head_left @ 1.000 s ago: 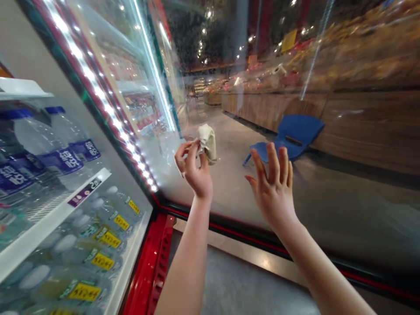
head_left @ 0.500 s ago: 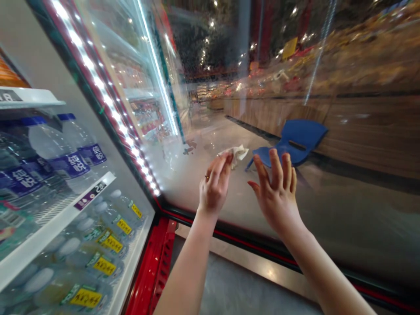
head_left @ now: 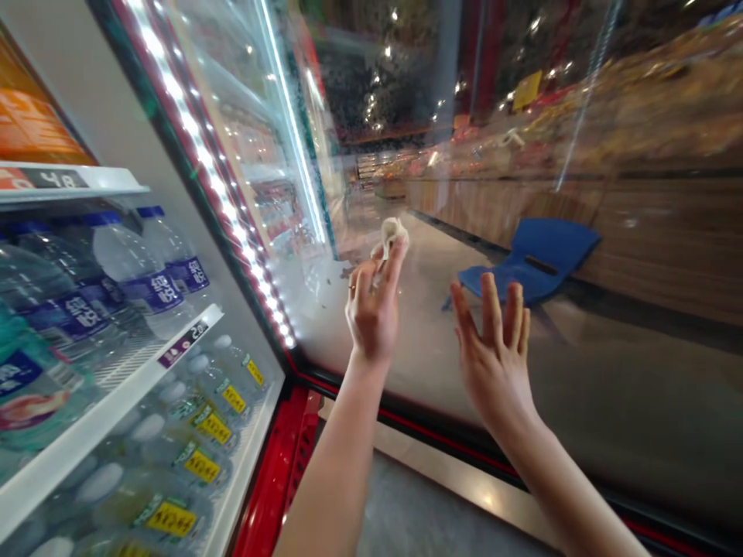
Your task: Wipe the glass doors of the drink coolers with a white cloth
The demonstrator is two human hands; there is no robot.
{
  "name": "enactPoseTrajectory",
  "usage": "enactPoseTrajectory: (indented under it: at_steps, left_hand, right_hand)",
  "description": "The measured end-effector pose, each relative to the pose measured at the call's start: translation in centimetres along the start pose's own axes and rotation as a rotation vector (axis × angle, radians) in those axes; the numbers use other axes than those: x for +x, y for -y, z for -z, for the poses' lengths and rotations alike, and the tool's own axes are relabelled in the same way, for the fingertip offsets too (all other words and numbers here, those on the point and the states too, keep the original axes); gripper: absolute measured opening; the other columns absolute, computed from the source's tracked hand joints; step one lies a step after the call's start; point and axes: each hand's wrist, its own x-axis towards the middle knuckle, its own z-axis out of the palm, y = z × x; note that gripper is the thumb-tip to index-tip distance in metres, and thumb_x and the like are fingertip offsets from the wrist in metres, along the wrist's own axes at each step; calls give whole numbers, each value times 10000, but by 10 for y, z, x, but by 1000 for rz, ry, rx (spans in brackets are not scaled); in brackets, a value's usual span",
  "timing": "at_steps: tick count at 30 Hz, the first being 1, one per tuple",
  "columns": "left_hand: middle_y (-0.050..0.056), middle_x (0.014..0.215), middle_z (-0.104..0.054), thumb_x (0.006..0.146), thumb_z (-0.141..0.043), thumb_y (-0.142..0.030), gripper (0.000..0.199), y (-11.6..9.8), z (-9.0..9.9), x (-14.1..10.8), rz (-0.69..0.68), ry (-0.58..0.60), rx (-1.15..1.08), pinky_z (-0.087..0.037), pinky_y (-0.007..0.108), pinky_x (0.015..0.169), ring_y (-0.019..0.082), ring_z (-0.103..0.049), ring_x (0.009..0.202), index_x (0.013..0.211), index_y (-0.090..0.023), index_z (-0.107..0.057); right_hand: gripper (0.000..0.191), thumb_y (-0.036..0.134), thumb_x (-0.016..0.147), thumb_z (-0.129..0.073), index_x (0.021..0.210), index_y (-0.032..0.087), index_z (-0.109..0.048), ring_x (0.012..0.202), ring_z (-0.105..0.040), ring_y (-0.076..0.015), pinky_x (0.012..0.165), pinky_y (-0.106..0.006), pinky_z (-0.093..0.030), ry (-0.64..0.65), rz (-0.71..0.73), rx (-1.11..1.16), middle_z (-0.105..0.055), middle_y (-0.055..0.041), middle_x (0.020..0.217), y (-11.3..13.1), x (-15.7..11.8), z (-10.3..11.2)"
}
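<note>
Pale crumpled cloth (head_left: 393,230) at the fingertips of the left hand (head_left: 371,325), in front of the glass panel (head_left: 423,340). Left grip nearly closed: the cloth is pinched in a small bunch, its loose folds standing above the fingers, presumably so that soft material, rather than bare fingertips, is presented to the pane. Firmness of pinch cannot be told.

Right hand (head_left: 496,363) wide open, fingers spread, nothing held. The palm is turned toward the glass, perhaps for steadying; whether the pane is touched cannot be told.

Blue chair (head_left: 557,244) seen in or through the glass, beyond the right hand. To the left, purple-labelled bottles (head_left: 154,290) are stood upright in rows, labels outward, likely for easy reading; a price tag (head_left: 183,346) is mounted on the shelf edge (head_left: 116,408) beneath them, probably for the same reason.
</note>
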Motion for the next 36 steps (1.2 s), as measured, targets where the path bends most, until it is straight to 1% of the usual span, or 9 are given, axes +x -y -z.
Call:
enactPoseTrajectory:
  at_steps: [5, 8, 11, 17, 21, 25, 28, 31, 36]
  left_hand:
    - [67, 1113, -753, 1099, -603, -194, 361, 19, 9, -28, 36, -163, 114, -621, 366, 1078, 206, -747, 1145, 1399, -321, -757]
    - [62, 1140, -786, 1050, -668, -124, 439, 14, 9, -39, -61, -121, 134, -639, 344, 1055, 209, -754, 1180, 1438, -319, -732]
    - [57, 1353, -782, 1049, -645, -98, 555, 18, 3, -27, -146, -31, 72, -623, 367, 1140, 222, -717, 1333, 1542, -351, -634]
    - [73, 1607, -644, 1111, -435, -72, 633, 41, -1, -24, 13, -91, 110, -489, 517, 1306, 234, -532, 1565, 1683, -343, -433]
    - [80, 1691, -550, 1094, -392, -31, 728, 33, 1, -45, 31, 14, 150, -450, 447, 1331, 212, -397, 1635, 1750, -317, -263]
    - [41, 1742, -481, 1109, -326, -33, 725, 42, 4, -26, -12, 64, 110, -386, 428, 1359, 185, -349, 1651, 1757, -341, -218]
    - [15, 1770, -431, 1131, -334, -77, 691, 57, 11, -17, 137, 33, 75, -343, 410, 1374, 183, -364, 1649, 1745, -384, -250]
    - [-18, 1769, -428, 1137, -353, -113, 679, 54, 14, -34, 274, -2, 58, -349, 400, 1370, 188, -411, 1627, 1741, -407, -251]
    - [-89, 1768, -417, 1129, -295, -93, 720, 34, 9, -36, 116, 141, -34, -314, 410, 1391, 174, -362, 1644, 1734, -473, -214]
  right_hand:
    - [970, 6, 994, -401, 1759, 354, 83, 1714, -140, -323, 1302, -676, -367, 14, 48, 2, -255, -41, 1830, 7, 2, -5]
    - [915, 94, 1041, -494, 1773, 336, -2, 1696, -209, -348, 1298, -677, -374, -58, 34, -21, -347, -69, 1793, 12, 3, -6]
    - [864, 191, 1058, -578, 1779, 308, -116, 1672, -275, -374, 1293, -656, -397, -110, 26, -43, -398, -91, 1765, 18, 5, -5]
    - [920, 221, 1037, -633, 1781, 245, -92, 1675, -235, -418, 1284, -720, -370, -103, 2, -63, -343, -149, 1776, 28, 5, -7]
    - [942, 233, 1032, -654, 1779, 228, -80, 1669, -255, -424, 1285, -719, -369, -122, 0, -87, -357, -158, 1768, 30, 5, -11]
    - [970, 234, 1031, -657, 1778, 195, -39, 1664, -285, -418, 1297, -715, -343, -86, -12, -95, -304, -181, 1786, 32, 4, -12]
    - [947, 226, 1052, -612, 1774, 159, -2, 1675, -255, -411, 1299, -701, -344, -56, -22, -100, -226, -199, 1805, 35, 3, -14]
    - [915, 197, 1073, -556, 1771, 153, 35, 1678, -243, -403, 1300, -673, -360, -38, -32, -103, -200, -203, 1809, 39, 3, -16]
    - [911, 147, 1077, -524, 1765, 155, 73, 1667, -267, -400, 1298, -643, -381, -51, -60, -90, -176, -212, 1805, 43, 4, -20]
